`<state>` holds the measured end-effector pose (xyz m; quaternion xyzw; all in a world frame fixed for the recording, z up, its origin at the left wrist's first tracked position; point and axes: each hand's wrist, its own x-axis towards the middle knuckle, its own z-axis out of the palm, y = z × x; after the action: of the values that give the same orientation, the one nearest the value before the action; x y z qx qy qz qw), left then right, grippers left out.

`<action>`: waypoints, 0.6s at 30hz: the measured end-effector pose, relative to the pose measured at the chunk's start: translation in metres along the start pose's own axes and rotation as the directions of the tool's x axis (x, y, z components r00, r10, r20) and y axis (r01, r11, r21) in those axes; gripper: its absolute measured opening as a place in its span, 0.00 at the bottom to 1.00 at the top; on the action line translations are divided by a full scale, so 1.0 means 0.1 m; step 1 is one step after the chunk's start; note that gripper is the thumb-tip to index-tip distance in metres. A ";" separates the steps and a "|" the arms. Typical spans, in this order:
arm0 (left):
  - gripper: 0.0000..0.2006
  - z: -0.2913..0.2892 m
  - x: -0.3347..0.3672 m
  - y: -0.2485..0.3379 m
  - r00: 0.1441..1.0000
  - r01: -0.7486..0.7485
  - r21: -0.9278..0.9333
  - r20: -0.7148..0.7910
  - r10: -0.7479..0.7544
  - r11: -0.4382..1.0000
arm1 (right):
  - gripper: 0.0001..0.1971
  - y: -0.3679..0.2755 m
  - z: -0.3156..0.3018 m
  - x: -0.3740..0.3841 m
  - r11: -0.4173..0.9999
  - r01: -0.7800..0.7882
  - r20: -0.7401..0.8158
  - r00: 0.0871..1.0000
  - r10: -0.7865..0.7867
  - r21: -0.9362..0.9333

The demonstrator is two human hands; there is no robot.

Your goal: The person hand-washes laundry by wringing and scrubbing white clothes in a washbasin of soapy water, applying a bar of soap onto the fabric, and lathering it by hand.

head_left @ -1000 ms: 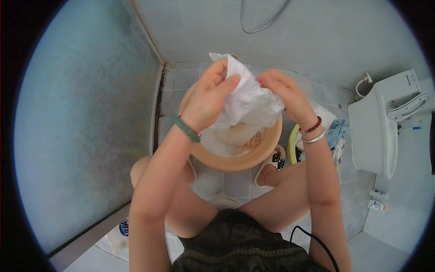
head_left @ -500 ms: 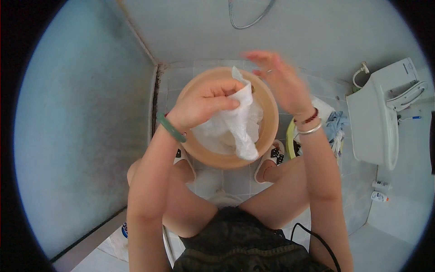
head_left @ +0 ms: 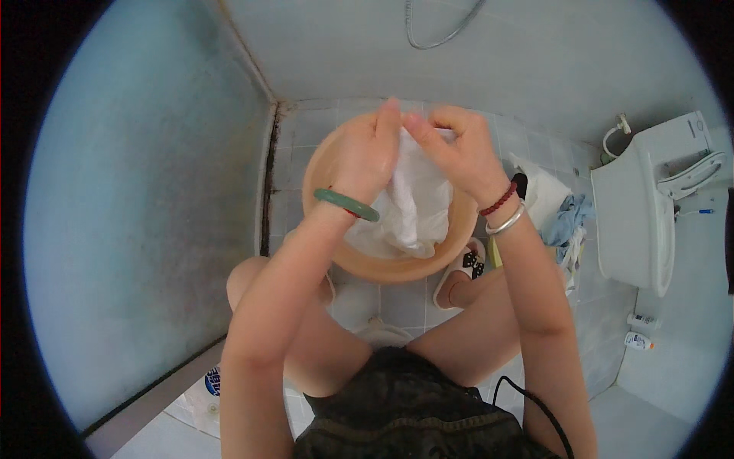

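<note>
A white cloth [head_left: 407,200] hangs between my hands over a round orange-tan basin [head_left: 380,274], which stands on the floor between my feet. My left hand [head_left: 368,157], with a green bangle on the wrist, is closed at the cloth's upper left edge, its fingers partly hidden behind the palm. Close beside it, my right hand [head_left: 464,153] is closed on the cloth's upper right part, thumb pointing toward the left hand. Whitish, cloudy water or more wet cloth shows in the basin below; I cannot tell which.
To the right, a pile of clothes [head_left: 569,218] sits partly behind my right forearm. A white washbasin [head_left: 623,214] lies farther right, with two small bottles [head_left: 639,341] near it. A frosted panel [head_left: 153,191] rises on the left. A shower hose [head_left: 443,42] hangs at the far wall.
My right hand, raised and apart from the cloth before, has come to it and closed on it. My left hand has turned upright and shifted right, and the cloth now hangs between both.
</note>
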<state>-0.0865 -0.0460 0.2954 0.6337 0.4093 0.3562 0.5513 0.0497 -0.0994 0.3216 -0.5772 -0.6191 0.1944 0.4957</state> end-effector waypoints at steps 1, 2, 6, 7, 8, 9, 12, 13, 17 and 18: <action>0.24 0.01 0.00 0.01 0.999 -0.045 0.023 0.001 0.044 0.999 | 0.19 0.00 -0.01 0.01 0.993 0.000 0.036 0.999 0.004 -0.116; 0.24 0.00 0.03 0.00 0.999 -0.045 0.021 0.000 0.045 0.999 | 0.18 -0.01 -0.02 0.02 0.973 0.004 0.071 0.997 0.013 -0.229; 0.20 0.05 -0.04 -0.26 0.976 -0.209 0.114 -0.034 0.214 0.971 | 0.15 -0.19 0.32 -0.10 0.909 0.210 -0.066 0.966 -0.250 -0.360; 0.18 0.11 -0.08 -0.29 0.944 -0.326 0.057 -0.026 0.328 0.944 | 0.15 -0.13 0.43 -0.15 0.905 0.253 -0.123 0.943 -0.310 -0.342; 0.18 0.16 -0.07 -0.31 0.944 -0.327 0.058 -0.027 0.329 0.943 | 0.16 -0.09 0.50 -0.18 0.898 0.296 -0.180 0.913 -0.366 -0.326; 0.20 0.28 -0.08 -0.30 0.991 -0.136 -0.178 -0.012 0.136 0.975 | 0.16 -0.01 0.40 -0.14 0.897 0.287 -0.177 0.916 -0.359 -0.335; 0.23 0.37 -0.04 -0.34 0.998 -0.051 -0.339 0.020 0.061 0.940 | 0.15 0.11 0.17 0.02 0.888 0.083 -0.150 0.974 -0.167 -0.451; 0.23 0.32 -0.02 -0.34 0.986 -0.166 -0.282 -0.024 0.165 0.945 | 0.17 0.00 0.30 -0.01 0.909 0.141 -0.200 0.951 -0.235 -0.393; 0.21 0.12 -0.08 -0.28 0.951 -0.276 -0.166 0.094 0.294 0.947 | 0.21 -0.13 0.42 -0.29 0.901 0.260 -0.117 0.941 -0.316 -0.346; 0.20 0.21 -0.13 -0.29 0.956 -0.257 -0.221 0.085 0.281 0.941 | 0.21 -0.12 0.36 -0.26 0.902 0.255 -0.117 0.943 -0.312 -0.348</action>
<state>-0.0762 -0.0646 0.2635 0.6424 0.2469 0.4318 0.5830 0.0094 -0.1141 0.3060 -0.5695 -0.6759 -0.0355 0.4665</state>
